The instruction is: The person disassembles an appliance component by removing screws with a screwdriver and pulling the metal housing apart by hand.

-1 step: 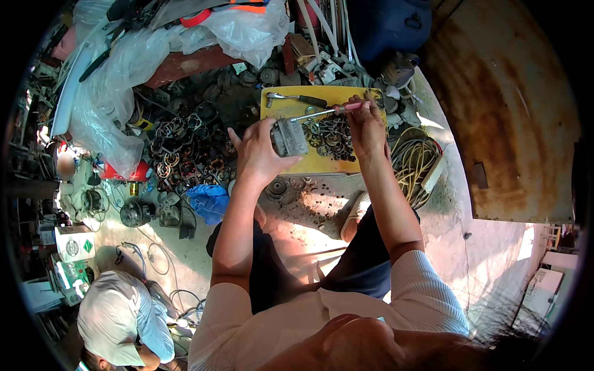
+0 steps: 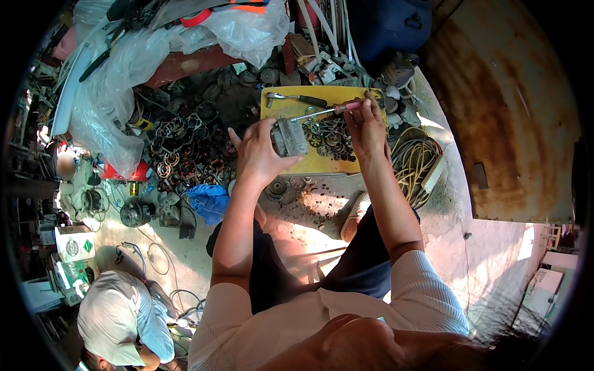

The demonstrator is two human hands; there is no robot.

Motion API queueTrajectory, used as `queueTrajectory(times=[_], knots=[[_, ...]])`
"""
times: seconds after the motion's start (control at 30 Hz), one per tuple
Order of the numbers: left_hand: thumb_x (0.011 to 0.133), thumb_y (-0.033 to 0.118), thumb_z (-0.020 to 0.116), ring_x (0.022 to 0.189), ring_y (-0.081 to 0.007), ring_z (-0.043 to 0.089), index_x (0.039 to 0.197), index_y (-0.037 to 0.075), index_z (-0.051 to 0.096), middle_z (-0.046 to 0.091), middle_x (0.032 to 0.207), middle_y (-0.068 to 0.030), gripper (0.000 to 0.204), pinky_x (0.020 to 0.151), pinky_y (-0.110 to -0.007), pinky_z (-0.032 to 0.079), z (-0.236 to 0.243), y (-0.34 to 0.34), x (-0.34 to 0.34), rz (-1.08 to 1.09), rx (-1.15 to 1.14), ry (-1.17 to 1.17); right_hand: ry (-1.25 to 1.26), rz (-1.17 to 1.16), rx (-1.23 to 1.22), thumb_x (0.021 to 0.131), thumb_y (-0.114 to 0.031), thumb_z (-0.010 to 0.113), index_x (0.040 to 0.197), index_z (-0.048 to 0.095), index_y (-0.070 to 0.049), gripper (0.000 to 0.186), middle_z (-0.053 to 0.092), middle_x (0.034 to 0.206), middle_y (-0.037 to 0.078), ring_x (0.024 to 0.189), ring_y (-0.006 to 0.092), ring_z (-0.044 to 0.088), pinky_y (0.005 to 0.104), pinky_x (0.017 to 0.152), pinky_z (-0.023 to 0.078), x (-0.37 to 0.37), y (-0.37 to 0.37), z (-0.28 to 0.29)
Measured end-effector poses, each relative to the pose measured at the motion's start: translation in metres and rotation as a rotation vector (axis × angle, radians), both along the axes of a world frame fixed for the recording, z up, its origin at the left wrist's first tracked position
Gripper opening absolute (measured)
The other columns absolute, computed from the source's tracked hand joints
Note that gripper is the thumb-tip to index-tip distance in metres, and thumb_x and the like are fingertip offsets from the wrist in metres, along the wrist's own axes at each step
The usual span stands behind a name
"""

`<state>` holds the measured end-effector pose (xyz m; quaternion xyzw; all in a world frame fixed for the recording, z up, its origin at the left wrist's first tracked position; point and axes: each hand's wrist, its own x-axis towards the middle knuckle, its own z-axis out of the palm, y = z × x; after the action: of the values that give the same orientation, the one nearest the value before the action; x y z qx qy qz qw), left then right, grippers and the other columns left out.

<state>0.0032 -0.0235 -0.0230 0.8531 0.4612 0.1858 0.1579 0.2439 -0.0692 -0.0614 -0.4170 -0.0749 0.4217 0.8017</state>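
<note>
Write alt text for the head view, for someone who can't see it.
A person's left hand holds a grey metal block over a yellow work surface while the right hand holds a pink-handled driver, its shaft reaching the block. A ratchet and a heap of small metal parts lie on the surface.

Before me, a yellow board (image 2: 318, 166) carries a ratchet (image 2: 296, 97) along its far edge and a heap of metal parts (image 2: 334, 139) nearer its middle, while on the floor (image 2: 442, 253) dark bits (image 2: 317, 207) lie scattered between my feet (image 2: 354, 217) and a coil of hose (image 2: 405, 174) rests to my right.
</note>
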Motion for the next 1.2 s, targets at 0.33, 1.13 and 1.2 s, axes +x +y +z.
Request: queueTrajectory(times=[0.33, 1.13, 1.2], knots=[[0.056, 0.044, 0.090, 0.124, -0.0358, 0.051, 0.130, 0.010, 0.045, 0.059, 0.126, -0.0158, 0.093, 0.112, -0.070, 0.009, 0.002, -0.001, 0.001, -0.020, 0.033, 0.007, -0.025, 0.008, 0.004, 0.101, -0.026, 0.057, 0.138, 0.048, -0.020, 0.039, 0.060, 0.116, 0.000, 0.103, 0.0127, 0.061, 0.0348, 0.091, 0.049, 0.004, 0.001, -0.001], [0.057, 0.046, 0.088, 0.129, -0.0311, 0.048, 0.132, 0.008, 0.045, 0.060, 0.127, -0.0129, 0.095, 0.114, -0.070, 0.004, 0.010, -0.002, 0.001, 0.009, -0.031, 0.053, -0.028, 0.004, -0.035, 0.100, -0.030, 0.059, 0.139, 0.046, -0.022, 0.042, 0.060, 0.107, -0.003, 0.096, 0.0089, 0.058, 0.0309, 0.089, 0.045, -0.006, 0.001, 0.006], [0.056, 0.046, 0.088, 0.127, -0.0324, 0.049, 0.133, 0.009, 0.045, 0.060, 0.126, -0.0134, 0.096, 0.113, -0.070, 0.005, 0.009, -0.001, 0.000, 0.012, -0.041, 0.044, -0.026, 0.006, -0.098, 0.103, -0.024, 0.053, 0.141, 0.044, -0.022, 0.039, 0.060, 0.119, 0.001, 0.108, 0.0155, 0.061, 0.0372, 0.096, 0.047, -0.004, 0.001, 0.008]])
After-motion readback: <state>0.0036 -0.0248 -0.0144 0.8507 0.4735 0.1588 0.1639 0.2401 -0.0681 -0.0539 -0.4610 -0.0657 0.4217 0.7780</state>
